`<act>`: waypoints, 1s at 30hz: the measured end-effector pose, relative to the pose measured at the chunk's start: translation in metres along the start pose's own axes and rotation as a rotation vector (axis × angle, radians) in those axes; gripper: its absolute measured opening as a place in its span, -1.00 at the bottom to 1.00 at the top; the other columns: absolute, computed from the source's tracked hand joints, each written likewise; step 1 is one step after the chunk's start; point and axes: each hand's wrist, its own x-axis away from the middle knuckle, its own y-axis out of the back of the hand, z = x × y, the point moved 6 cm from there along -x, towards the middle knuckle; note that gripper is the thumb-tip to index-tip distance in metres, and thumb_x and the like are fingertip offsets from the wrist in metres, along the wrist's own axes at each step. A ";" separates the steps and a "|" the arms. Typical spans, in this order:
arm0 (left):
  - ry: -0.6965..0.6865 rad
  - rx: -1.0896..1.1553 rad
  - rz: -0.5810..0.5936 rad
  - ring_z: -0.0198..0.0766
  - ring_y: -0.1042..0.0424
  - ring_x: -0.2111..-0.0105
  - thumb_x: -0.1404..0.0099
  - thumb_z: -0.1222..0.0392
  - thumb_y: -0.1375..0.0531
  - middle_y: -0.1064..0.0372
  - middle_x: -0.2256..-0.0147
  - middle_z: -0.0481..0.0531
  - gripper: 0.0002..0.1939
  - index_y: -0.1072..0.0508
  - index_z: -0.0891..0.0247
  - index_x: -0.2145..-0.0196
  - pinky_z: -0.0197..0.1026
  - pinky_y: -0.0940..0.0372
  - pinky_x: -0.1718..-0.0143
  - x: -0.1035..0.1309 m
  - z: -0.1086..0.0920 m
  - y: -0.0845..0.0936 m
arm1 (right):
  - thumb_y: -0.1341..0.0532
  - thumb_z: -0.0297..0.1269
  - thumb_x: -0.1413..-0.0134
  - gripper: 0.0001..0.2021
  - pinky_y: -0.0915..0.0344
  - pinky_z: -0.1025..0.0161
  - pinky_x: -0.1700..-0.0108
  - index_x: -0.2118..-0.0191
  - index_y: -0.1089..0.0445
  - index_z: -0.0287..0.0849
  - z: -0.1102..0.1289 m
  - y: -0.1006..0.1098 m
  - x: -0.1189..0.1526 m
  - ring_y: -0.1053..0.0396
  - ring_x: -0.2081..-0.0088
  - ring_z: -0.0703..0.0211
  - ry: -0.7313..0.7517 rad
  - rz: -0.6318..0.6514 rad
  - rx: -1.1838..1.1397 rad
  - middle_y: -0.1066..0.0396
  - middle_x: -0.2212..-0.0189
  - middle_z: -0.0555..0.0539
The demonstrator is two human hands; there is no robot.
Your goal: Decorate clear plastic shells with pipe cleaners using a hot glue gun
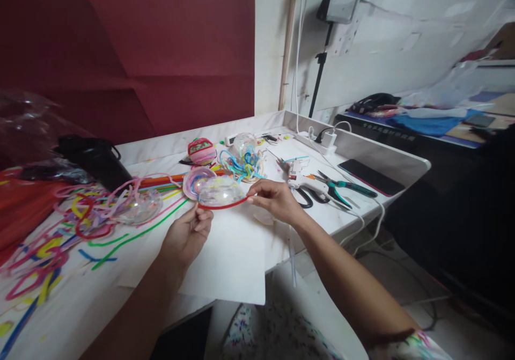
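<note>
A red pipe cleaner (pixel 225 205) is stretched between my two hands in a shallow downward curve. My left hand (pixel 189 231) pinches its left end, and my right hand (pixel 271 199) pinches the right end between thumb and fingers. Just behind it lies a clear plastic half ball (pixel 221 191), close to or touching the strip; I cannot tell which. To its left sits a round piece coiled from pink, purple and blue pipe cleaners (pixel 197 182). Below my hands, a white sheet of paper (pixel 233 263) covers the table's front edge.
Loose pipe cleaners (pixel 92 210) and a black cylindrical object (pixel 94 159) are at left. A wrapped ball (pixel 201 152) stands behind. At right lie a glue gun (pixel 311 184), pliers (pixel 338 191), a phone (pixel 370 176) and a power strip (pixel 322 144) with trailing cables.
</note>
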 end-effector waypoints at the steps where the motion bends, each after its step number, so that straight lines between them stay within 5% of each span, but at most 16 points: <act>1: 0.000 -0.003 0.002 -0.47 -0.24 0.66 -0.44 0.49 0.15 -0.16 0.62 -0.06 -0.57 -0.24 0.31 0.55 -0.54 -0.05 0.79 -0.001 0.000 0.001 | -0.39 0.08 0.05 -0.66 -0.15 0.24 0.37 0.43 -0.55 -0.13 0.000 0.000 -0.001 -0.26 0.43 0.20 0.000 -0.004 0.005 -0.44 0.44 -0.06; 18: 0.044 -0.011 0.005 -0.49 -0.23 0.68 -0.47 0.44 0.14 -0.18 0.60 -0.06 -0.57 -0.24 0.32 0.54 -0.52 -0.08 0.79 -0.003 0.006 0.004 | -0.42 0.08 0.15 -0.62 -0.05 0.27 0.44 0.50 -0.48 -0.17 -0.012 -0.009 -0.004 -0.10 0.53 0.30 -0.162 -0.040 -0.045 -0.34 0.55 0.03; 26: 0.053 -0.013 -0.010 -0.50 -0.23 0.70 -0.47 0.44 0.16 -0.17 0.62 -0.08 -0.57 -0.22 0.31 0.53 -0.51 -0.05 0.81 -0.002 0.006 0.006 | -0.40 0.05 0.08 -0.66 -0.23 0.23 0.24 0.46 -0.48 -0.16 -0.007 -0.011 -0.005 -0.40 0.19 0.09 -0.092 -0.026 -0.109 -0.51 0.26 -0.13; 30: 0.057 -0.014 -0.015 -0.51 -0.22 0.71 -0.48 0.44 0.17 -0.16 0.62 -0.09 -0.56 -0.22 0.31 0.54 -0.51 -0.03 0.81 -0.001 0.006 0.006 | -0.43 0.04 0.13 -0.65 -0.26 0.19 0.18 0.45 -0.47 -0.17 -0.013 -0.014 -0.004 -0.43 0.20 0.08 -0.169 -0.019 -0.164 -0.54 0.28 -0.12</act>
